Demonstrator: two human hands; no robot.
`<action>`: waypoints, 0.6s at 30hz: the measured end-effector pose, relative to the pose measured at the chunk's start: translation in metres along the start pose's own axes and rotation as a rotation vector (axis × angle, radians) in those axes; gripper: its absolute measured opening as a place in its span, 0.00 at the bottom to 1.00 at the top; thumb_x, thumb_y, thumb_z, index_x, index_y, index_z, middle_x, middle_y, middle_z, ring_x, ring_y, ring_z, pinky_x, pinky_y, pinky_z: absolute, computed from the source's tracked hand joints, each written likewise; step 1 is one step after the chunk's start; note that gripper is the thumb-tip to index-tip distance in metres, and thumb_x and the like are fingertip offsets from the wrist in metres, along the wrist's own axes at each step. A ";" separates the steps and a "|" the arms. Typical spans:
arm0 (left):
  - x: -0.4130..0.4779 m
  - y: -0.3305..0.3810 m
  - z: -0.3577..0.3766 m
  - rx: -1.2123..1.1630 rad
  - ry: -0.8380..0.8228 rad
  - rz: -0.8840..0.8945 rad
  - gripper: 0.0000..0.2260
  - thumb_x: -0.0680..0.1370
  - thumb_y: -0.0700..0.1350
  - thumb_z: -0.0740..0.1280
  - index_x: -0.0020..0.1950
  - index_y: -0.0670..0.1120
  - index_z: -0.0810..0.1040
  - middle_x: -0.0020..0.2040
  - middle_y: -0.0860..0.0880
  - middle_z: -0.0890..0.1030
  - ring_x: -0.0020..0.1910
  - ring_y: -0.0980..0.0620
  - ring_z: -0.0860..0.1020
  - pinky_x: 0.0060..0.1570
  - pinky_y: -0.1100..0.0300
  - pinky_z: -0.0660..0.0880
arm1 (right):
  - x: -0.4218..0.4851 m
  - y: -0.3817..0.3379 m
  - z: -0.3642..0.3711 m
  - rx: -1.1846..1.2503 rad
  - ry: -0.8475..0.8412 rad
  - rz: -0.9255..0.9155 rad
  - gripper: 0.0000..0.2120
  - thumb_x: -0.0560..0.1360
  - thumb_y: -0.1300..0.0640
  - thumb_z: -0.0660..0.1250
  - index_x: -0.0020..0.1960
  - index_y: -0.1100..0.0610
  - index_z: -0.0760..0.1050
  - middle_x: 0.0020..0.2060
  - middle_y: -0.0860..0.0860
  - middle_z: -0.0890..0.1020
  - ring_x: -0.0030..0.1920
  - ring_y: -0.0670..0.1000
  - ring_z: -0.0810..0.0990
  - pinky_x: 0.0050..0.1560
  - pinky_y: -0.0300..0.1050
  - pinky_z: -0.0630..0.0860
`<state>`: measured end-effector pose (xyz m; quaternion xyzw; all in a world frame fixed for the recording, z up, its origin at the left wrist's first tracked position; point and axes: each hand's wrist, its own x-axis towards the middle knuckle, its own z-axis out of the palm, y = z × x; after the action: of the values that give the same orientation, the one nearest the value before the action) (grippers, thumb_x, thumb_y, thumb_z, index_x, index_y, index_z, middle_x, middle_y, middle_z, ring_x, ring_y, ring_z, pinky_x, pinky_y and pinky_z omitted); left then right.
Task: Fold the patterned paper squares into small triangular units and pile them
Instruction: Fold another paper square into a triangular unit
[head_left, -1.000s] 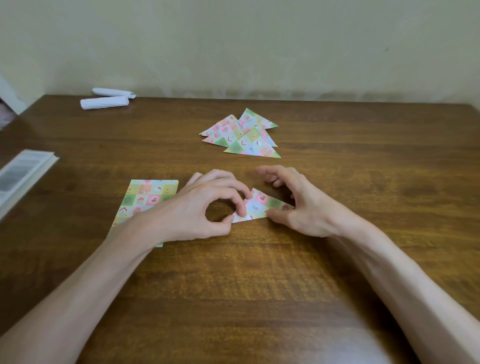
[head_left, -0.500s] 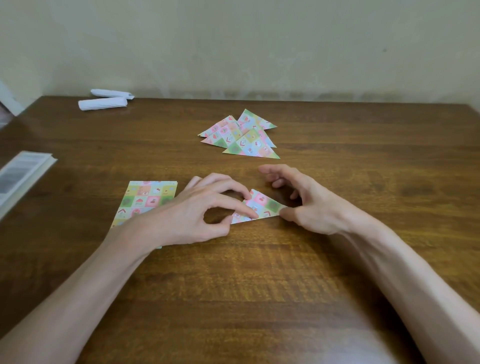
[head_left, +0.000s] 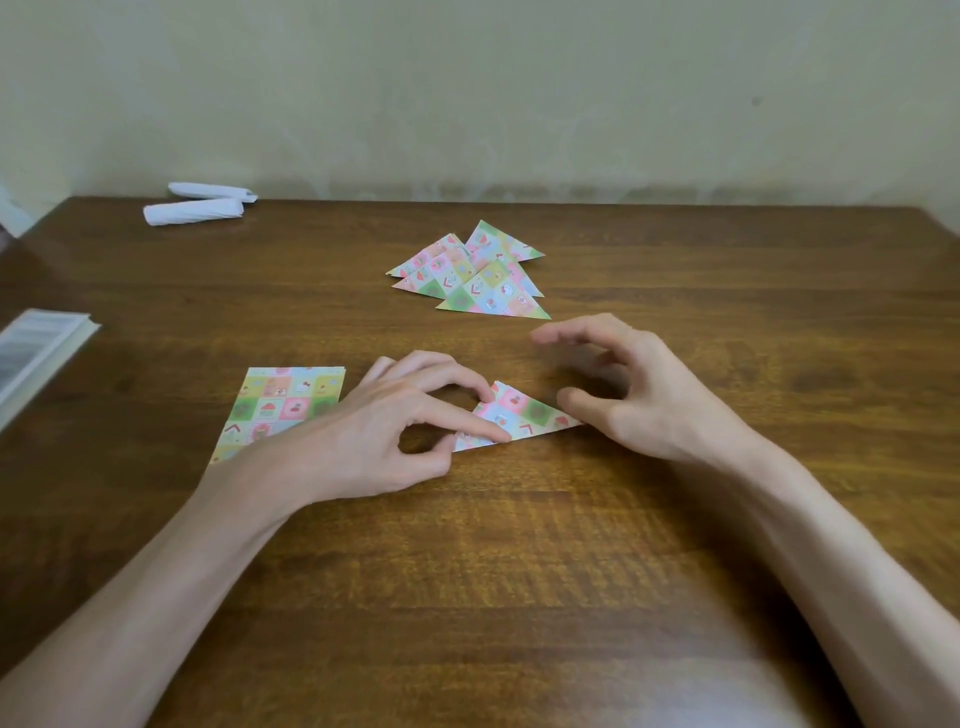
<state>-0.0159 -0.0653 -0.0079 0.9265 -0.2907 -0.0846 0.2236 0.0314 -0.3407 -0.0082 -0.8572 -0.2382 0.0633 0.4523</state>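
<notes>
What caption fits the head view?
Left hand presses a folded triangle on the table, right hand at its tip, pile behind.

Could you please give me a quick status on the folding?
Left hand pressing folded triangle flat on table. Right hand thumb at its right corner, fingers lifted. Finished pile beyond, unobstructed.

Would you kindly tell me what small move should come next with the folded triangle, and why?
Probably the right hand should pinch the right corner of the folded triangle and carry it to the pile: it lies flat under the left hand's fingers, and the right thumb sits at that corner.
</notes>
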 end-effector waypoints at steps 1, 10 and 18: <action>0.000 0.000 0.000 0.000 0.004 0.001 0.22 0.82 0.44 0.67 0.66 0.72 0.77 0.70 0.70 0.68 0.76 0.62 0.59 0.71 0.51 0.59 | -0.001 0.001 0.000 -0.044 -0.003 -0.009 0.24 0.74 0.61 0.75 0.67 0.44 0.77 0.64 0.45 0.78 0.65 0.41 0.77 0.70 0.41 0.72; 0.000 0.001 0.002 0.000 0.021 -0.018 0.22 0.82 0.43 0.67 0.65 0.72 0.78 0.69 0.70 0.69 0.76 0.64 0.60 0.69 0.56 0.57 | -0.004 0.003 0.006 -0.282 -0.073 0.014 0.30 0.73 0.43 0.76 0.73 0.40 0.70 0.68 0.42 0.72 0.72 0.44 0.66 0.75 0.52 0.61; 0.002 0.003 0.006 -0.006 0.089 0.004 0.13 0.81 0.52 0.68 0.60 0.69 0.82 0.67 0.68 0.72 0.74 0.60 0.64 0.69 0.56 0.60 | -0.002 0.007 0.001 -0.226 -0.119 0.028 0.30 0.74 0.49 0.78 0.73 0.40 0.71 0.67 0.42 0.72 0.71 0.44 0.67 0.76 0.54 0.62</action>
<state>-0.0177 -0.0709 -0.0116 0.9282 -0.2818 -0.0435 0.2391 0.0319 -0.3447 -0.0146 -0.9006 -0.2582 0.0930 0.3370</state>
